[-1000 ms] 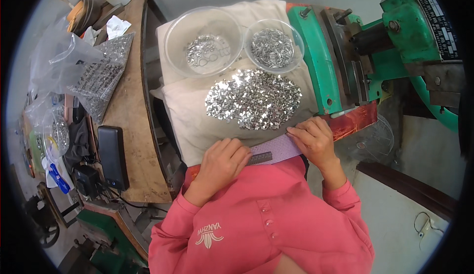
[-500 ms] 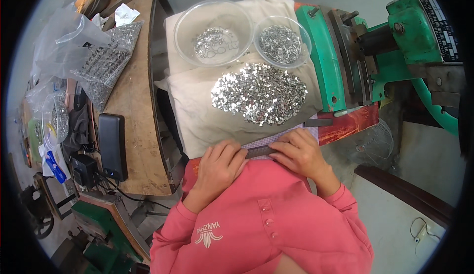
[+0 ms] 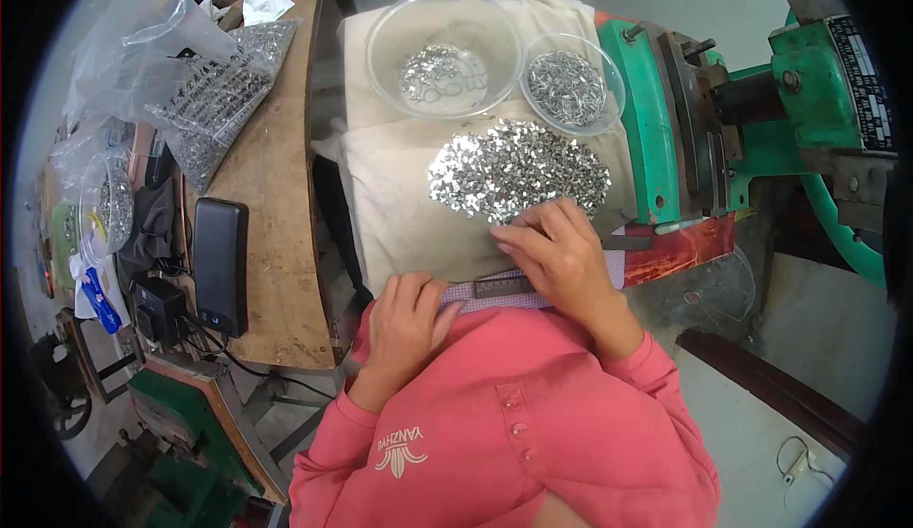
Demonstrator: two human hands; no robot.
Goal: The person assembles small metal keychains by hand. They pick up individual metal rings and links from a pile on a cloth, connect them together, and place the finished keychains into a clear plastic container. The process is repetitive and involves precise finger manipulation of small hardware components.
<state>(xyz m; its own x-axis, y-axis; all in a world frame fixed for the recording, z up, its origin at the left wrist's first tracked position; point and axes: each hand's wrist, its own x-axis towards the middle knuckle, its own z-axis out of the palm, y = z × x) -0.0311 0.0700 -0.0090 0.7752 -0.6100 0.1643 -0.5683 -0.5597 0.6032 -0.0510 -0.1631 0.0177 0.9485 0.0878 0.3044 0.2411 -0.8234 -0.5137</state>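
A heap of small shiny metal pieces (image 3: 514, 171) lies on a beige cloth (image 3: 399, 233). At the heap's near edge my right hand (image 3: 569, 262) has thumb and forefinger pinched together; whatever may be between them is too small to make out. My left hand (image 3: 407, 323) rests lower left, fingers loosely bent and thumb apart, with nothing visible in it. Between the hands, close to my body, a dark ruler-like metal strip (image 3: 502, 286) lies on a checked cloth (image 3: 461, 292). Its right end passes near my right wrist.
Beyond the heap stand a large clear tub (image 3: 380, 62) with some metal pieces and a smaller clear bowl (image 3: 611, 114) of slender metal parts. A green machine (image 3: 656, 157) borders the right. On the left, a wooden table (image 3: 276, 271) holds a black power bank (image 3: 220, 266) and bagged metal parts (image 3: 223, 100).
My right hand has left the metal strip and moved forward to the heap's near edge. The left hand has come off the strip and shifted slightly left. The whole view has shifted a little.
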